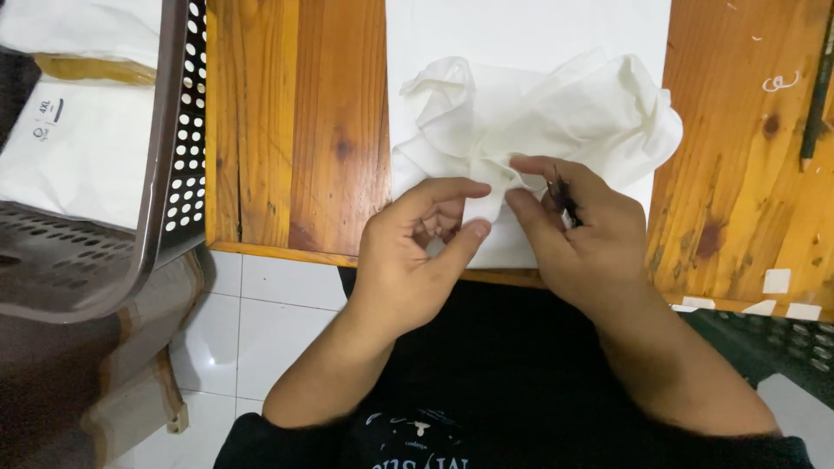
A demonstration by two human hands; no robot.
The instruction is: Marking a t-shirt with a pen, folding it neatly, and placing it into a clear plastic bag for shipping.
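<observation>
Head view: we see both hands at approx. 6 o'clock of the table [295, 130], working right at its near edge. The cloth [556, 104], white and crumpled, lies on a white sheet [521, 30] that runs from the far edge toward us; the cloth's bulk sits at 12 o'clock from the hands, w/ one fold pulled down between them.

Left hand [413, 252]: fingers curled, thumb and forefinger pinching the lower tip of that fold. Right hand [578, 230]: closed on the same fold from the 3 o'clock side, thumb on top; a small dark tool [560, 198] sticks out between its fingers, we can't tell what kind. The hands are just beside each other, nearly touching.

Edges: the table's near edge passes under both wrists. The cloth's right lobe overhangs the sheet's edge at 2 o'clock, onto bare wood. Bare wood also at 9–10 o'clock, between sheet and basket [161, 156], so there's open room to the left there. The basket, brown plastic w/ holes, touches or overlaps the table's left edge; white folded items [78, 148] lie inside. At 3 o'clock, wide bare wood out to a pencil [817, 95] near the frame edge. Below the table edge: white floor tiles [278, 321] at 8 o'clock.
</observation>
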